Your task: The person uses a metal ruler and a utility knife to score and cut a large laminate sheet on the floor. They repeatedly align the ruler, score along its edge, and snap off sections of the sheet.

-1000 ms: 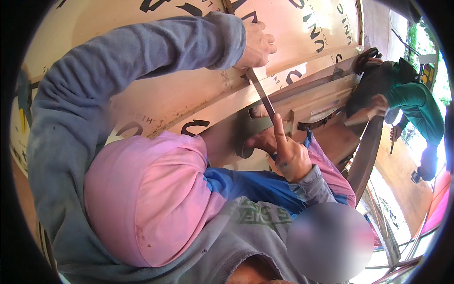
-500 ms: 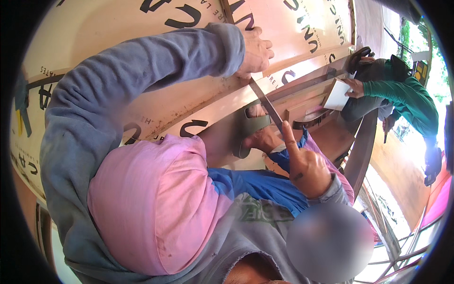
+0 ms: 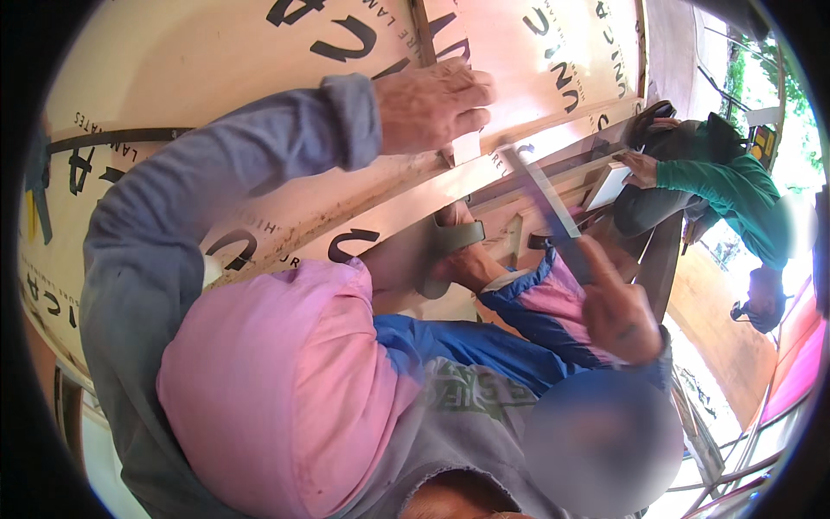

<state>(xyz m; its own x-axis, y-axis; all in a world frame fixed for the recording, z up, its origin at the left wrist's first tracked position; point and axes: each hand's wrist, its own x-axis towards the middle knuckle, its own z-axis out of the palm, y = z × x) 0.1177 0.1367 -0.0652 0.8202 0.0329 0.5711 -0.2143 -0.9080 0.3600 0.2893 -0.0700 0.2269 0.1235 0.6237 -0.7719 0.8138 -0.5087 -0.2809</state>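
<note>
My left hand (image 3: 437, 104) is curled over a narrow wooden strip (image 3: 423, 35) lying on the pale printed panel (image 3: 233, 48). The strip's brown end shows under my fingers. Beside it, a pale flat piece (image 3: 467, 149) lies partly beneath the hand. Farther right and nearer to me, my right hand (image 3: 618, 307) is closed round a long flat metal bar (image 3: 546, 190) that looks like a file. Its far end points up and left toward the long wooden edge strip (image 3: 389, 192), apart from my left hand. Motion blurs the bar and right hand.
My pink-clad knee (image 3: 259, 381) fills the lower left; my sandaled foot (image 3: 454, 238) rests beyond the edge strip. At right, a co-worker in a green sleeve (image 3: 713, 186) holds a white-faced board (image 3: 608, 186). A dark curved beam (image 3: 661, 268) runs nearby.
My right hand has swung right and slightly down, drawing the bar's tip away from my left hand. My left hand has shifted left, uncovering more of the pale piece and the strip's end.
</note>
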